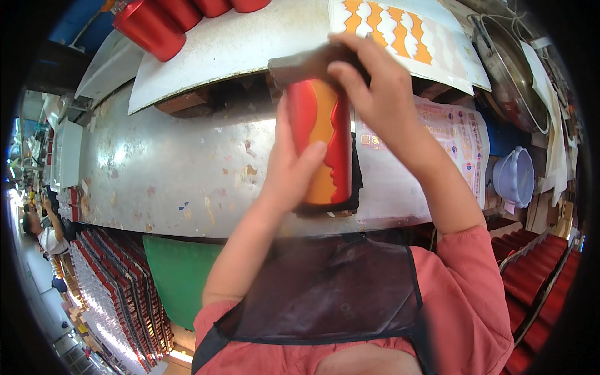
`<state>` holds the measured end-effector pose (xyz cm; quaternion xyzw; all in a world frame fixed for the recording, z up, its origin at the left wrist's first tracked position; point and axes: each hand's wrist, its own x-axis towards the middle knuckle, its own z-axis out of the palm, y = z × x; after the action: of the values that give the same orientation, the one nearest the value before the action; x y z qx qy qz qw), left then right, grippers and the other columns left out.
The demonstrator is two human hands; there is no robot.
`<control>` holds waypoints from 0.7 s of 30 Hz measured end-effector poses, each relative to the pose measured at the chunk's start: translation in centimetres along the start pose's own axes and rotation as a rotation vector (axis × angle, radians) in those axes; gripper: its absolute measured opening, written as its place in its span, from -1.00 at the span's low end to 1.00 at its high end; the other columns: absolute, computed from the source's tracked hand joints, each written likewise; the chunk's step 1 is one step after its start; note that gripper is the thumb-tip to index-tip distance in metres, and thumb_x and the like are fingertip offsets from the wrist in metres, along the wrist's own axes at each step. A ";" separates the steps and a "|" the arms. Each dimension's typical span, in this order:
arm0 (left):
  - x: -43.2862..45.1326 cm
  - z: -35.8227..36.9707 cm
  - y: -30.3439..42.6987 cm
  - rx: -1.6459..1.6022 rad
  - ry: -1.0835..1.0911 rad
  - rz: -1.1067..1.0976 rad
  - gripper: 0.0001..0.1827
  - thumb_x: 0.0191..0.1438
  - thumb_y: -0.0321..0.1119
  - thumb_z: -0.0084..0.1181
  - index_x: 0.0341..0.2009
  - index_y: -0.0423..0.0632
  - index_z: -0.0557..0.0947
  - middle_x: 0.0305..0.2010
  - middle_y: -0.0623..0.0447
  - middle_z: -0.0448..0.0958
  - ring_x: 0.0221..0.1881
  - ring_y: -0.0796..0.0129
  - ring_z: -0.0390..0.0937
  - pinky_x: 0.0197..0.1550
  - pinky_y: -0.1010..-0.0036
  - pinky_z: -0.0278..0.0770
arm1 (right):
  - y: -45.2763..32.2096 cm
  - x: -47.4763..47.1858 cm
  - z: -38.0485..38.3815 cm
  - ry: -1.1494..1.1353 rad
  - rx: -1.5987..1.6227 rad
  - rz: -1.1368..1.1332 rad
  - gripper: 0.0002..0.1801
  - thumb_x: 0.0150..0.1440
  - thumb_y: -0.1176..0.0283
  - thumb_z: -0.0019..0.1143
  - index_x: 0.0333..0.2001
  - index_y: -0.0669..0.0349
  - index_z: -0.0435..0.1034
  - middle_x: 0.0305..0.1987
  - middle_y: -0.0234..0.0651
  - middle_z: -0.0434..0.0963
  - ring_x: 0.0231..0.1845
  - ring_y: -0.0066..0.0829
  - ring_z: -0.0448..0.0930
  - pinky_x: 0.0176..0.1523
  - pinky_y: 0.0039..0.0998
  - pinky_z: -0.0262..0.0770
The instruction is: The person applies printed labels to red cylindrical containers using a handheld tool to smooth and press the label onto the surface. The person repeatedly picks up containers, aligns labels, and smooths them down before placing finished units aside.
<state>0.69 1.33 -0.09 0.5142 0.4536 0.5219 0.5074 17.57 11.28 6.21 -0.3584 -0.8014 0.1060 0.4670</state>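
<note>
A glossy red cylinder with a wavy orange decal along its side lies on a black pad on the metal table. My left hand holds the cylinder from its left side, thumb over the orange decal. At the cylinder's far end, my right hand grips a dark, blurred cloth or pad; its exact kind cannot be told. Behind it, a sheet of orange wavy decals rests on a raised white board.
More red cylinders lie on the board at the back left. Printed paper covers the table's right part. Beyond it are a blue bucket and a large metal basin. Racks of red cylinders stand right; a person is far left.
</note>
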 end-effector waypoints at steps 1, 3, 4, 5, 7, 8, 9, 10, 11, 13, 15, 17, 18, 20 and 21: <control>0.0 0.0 -0.2 -0.014 -0.001 -0.004 0.00 0.25 -0.26 0.11 0.58 -0.23 -0.17 0.56 -0.25 0.12 0.56 0.06 0.15 0.54 0.24 0.11 | 0.0 0.5 0.2 0.020 -0.044 0.063 -0.67 0.18 0.48 0.28 0.04 0.24 0.53 -0.11 -0.08 0.65 -0.12 -0.05 0.67 -0.03 -0.25 0.61; -0.2 0.0 -0.3 -0.037 -0.003 -0.021 -0.01 0.26 -0.26 0.10 0.59 -0.23 -0.17 0.58 -0.23 0.08 0.58 0.07 0.09 0.56 0.24 0.05 | 0.3 0.8 0.5 -0.002 0.070 0.001 -0.69 0.18 0.48 0.26 0.03 0.25 0.55 -0.16 -0.08 0.65 -0.17 -0.05 0.67 -0.07 -0.26 0.60; -0.2 -0.1 -0.3 -0.011 -0.001 -0.010 -0.02 0.27 -0.26 0.08 0.59 -0.22 -0.17 0.57 -0.23 0.10 0.58 0.07 0.10 0.56 0.25 0.07 | 0.4 0.4 0.6 -0.013 0.128 0.006 -0.69 0.18 0.48 0.26 0.02 0.25 0.55 -0.17 -0.08 0.65 -0.18 -0.05 0.67 -0.08 -0.26 0.61; -0.3 -0.1 -0.2 0.015 0.006 -0.008 -0.03 0.28 -0.26 0.07 0.59 -0.21 -0.17 0.57 -0.23 0.11 0.57 0.08 0.12 0.55 0.25 0.08 | 0.8 -0.1 0.6 -0.035 0.172 -0.012 -0.70 0.18 0.49 0.26 0.01 0.26 0.55 -0.19 -0.08 0.65 -0.19 -0.06 0.67 -0.08 -0.26 0.61; -0.6 -0.2 0.1 0.008 0.005 -0.058 -0.05 0.30 -0.25 0.04 0.60 -0.19 -0.17 0.56 -0.23 0.13 0.57 0.10 0.13 0.54 0.27 0.10 | 1.3 -1.1 0.6 -0.023 0.133 0.020 -0.72 0.17 0.49 0.28 -0.02 0.25 0.56 -0.19 -0.11 0.66 -0.20 -0.08 0.67 -0.09 -0.28 0.61; -0.8 -0.3 0.3 -0.025 0.000 -0.110 -0.06 0.32 -0.24 0.02 0.60 -0.18 -0.18 0.56 -0.22 0.14 0.57 0.11 0.13 0.54 0.27 0.10 | 1.6 -1.4 0.5 0.009 0.104 0.018 -0.72 0.15 0.51 0.30 -0.03 0.24 0.56 -0.19 -0.13 0.67 -0.20 -0.10 0.68 -0.10 -0.29 0.61; -0.9 -0.4 0.4 -0.060 -0.003 -0.129 -0.07 0.33 -0.23 0.01 0.60 -0.17 -0.18 0.56 -0.21 0.14 0.56 0.12 0.14 0.54 0.28 0.11 | 1.5 -1.9 0.3 0.003 0.055 0.045 -0.72 0.12 0.52 0.32 -0.04 0.22 0.57 -0.19 -0.14 0.67 -0.20 -0.12 0.68 -0.11 -0.29 0.61; -1.0 -0.5 0.5 -0.095 -0.005 -0.147 -0.08 0.34 -0.23 0.00 0.61 -0.16 -0.17 0.56 -0.20 0.15 0.56 0.13 0.15 0.53 0.28 0.12 | 1.3 -2.4 -0.1 0.011 0.046 -0.055 -0.70 0.07 0.56 0.34 -0.06 0.19 0.58 -0.18 -0.17 0.67 -0.20 -0.14 0.68 -0.11 -0.29 0.60; -1.0 -0.6 0.4 -0.131 -0.004 -0.135 -0.10 0.35 -0.22 -0.01 0.61 -0.16 -0.15 0.57 -0.19 0.15 0.55 0.15 0.16 0.53 0.29 0.14 | 0.8 -3.0 -0.6 -0.019 0.019 -0.123 -0.67 0.03 0.59 0.35 -0.08 0.16 0.59 -0.17 -0.19 0.68 -0.20 -0.15 0.68 -0.12 -0.29 0.60; -0.8 -0.9 0.2 -0.201 -0.004 -0.111 -0.14 0.38 -0.22 -0.03 0.61 -0.15 -0.11 0.57 -0.17 0.16 0.54 0.17 0.19 0.51 0.30 0.17 | -0.8 -4.3 -1.3 -0.007 -0.067 -0.244 -0.59 -0.15 0.65 0.39 -0.16 0.07 0.61 -0.13 -0.29 0.69 -0.20 -0.18 0.67 -0.13 -0.26 0.59; -0.5 -1.1 -0.1 -0.267 0.009 -0.111 -0.17 0.40 -0.21 -0.04 0.61 -0.15 -0.07 0.58 -0.15 0.16 0.52 0.20 0.22 0.50 0.31 0.20 | -3.2 -6.4 -1.9 -0.109 0.039 -0.350 -0.67 -0.13 0.55 0.41 -0.21 0.06 0.62 -0.13 -0.31 0.69 -0.16 -0.24 0.70 -0.14 -0.27 0.60; -0.4 -1.1 -0.2 -0.272 0.018 -0.066 -0.24 0.42 -0.28 -0.05 0.59 -0.16 0.01 0.58 -0.14 0.17 0.50 0.21 0.26 0.48 0.32 0.23 | -5.0 -8.7 -2.6 -0.184 0.078 -0.491 -0.68 -0.07 0.52 0.37 -0.16 0.05 0.65 -0.15 -0.33 0.67 -0.07 -0.31 0.73 -0.10 -0.34 0.63; -0.5 -1.0 -0.2 -0.293 0.020 -0.083 -0.24 0.42 -0.30 -0.04 0.59 -0.16 0.02 0.58 -0.13 0.17 0.50 0.21 0.26 0.48 0.32 0.25 | -5.3 -9.6 -2.9 -0.248 0.083 -0.466 -0.69 -0.06 0.52 0.36 -0.16 0.05 0.64 -0.16 -0.35 0.68 -0.12 -0.33 0.72 -0.14 -0.34 0.62; -0.7 -0.9 0.2 -0.302 0.026 -0.101 -0.25 0.40 -0.33 -0.02 0.58 -0.16 0.04 0.57 -0.12 0.19 0.48 0.22 0.28 0.45 0.32 0.29 | -5.2 -10.8 -3.1 -0.275 0.069 -0.331 -0.68 -0.08 0.55 0.37 -0.17 0.05 0.64 -0.19 -0.39 0.70 -0.21 -0.35 0.70 -0.22 -0.35 0.59; -0.9 -0.9 0.4 -0.290 0.030 -0.103 -0.25 0.40 -0.35 -0.01 0.58 -0.16 0.06 0.56 -0.12 0.21 0.46 0.23 0.31 0.44 0.32 0.32 | -5.0 -11.3 -3.5 -0.281 0.015 -0.171 -0.66 -0.09 0.57 0.38 -0.17 0.06 0.64 -0.21 -0.42 0.70 -0.26 -0.35 0.69 -0.26 -0.35 0.57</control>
<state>-0.26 0.43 0.19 0.4036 0.4067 0.5627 0.5958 21.54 -0.47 2.99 -0.2669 -0.8855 0.1207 0.3605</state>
